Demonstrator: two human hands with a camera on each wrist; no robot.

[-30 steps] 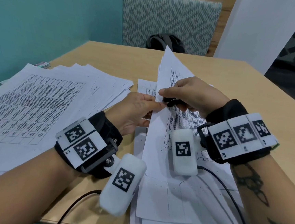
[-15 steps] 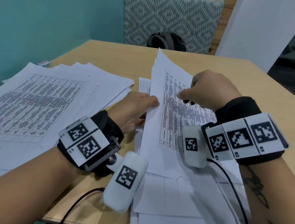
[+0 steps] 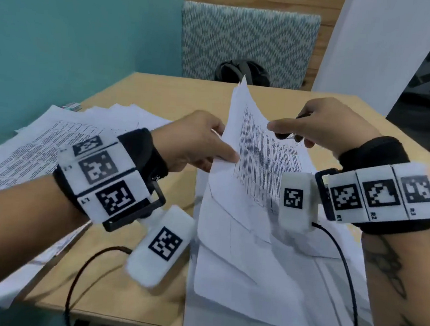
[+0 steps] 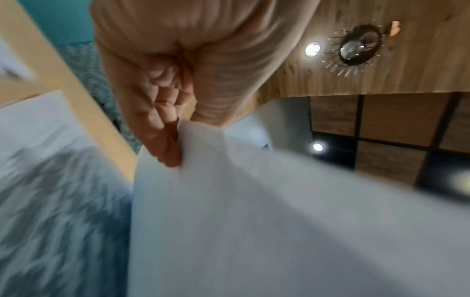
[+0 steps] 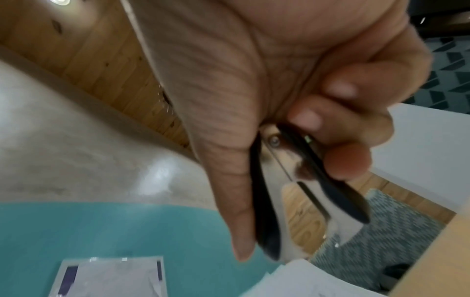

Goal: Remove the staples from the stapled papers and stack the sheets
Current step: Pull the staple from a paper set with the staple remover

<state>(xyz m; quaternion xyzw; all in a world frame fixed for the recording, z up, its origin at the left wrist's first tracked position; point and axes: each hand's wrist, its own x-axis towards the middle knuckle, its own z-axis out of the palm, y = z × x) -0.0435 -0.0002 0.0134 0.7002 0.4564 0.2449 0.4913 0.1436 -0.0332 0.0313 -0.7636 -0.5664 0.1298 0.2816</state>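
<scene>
My left hand (image 3: 205, 146) pinches the left edge of a set of printed sheets (image 3: 259, 151) and holds it raised and curled above the table; the left wrist view shows thumb and fingers (image 4: 167, 148) clamped on the white paper (image 4: 254, 221). My right hand (image 3: 316, 125) grips a black staple remover (image 3: 286, 135) just right of the sheets' upper edge; its metal claws (image 5: 302, 201) show between thumb and fingers in the right wrist view. A spread pile of printed sheets (image 3: 54, 143) lies at the left of the table.
More loose sheets (image 3: 263, 284) lie flat under the raised set, reaching the table's near edge. A wooden table (image 3: 162, 96), a patterned chair (image 3: 248, 38) with a dark bag (image 3: 242, 71) behind it, a small box (image 3: 71, 105) at far left.
Both hands have risen from the table. The left hand lifted the sheets by their left edge, and the right hand pulled the staple remover away to the right of the paper.
</scene>
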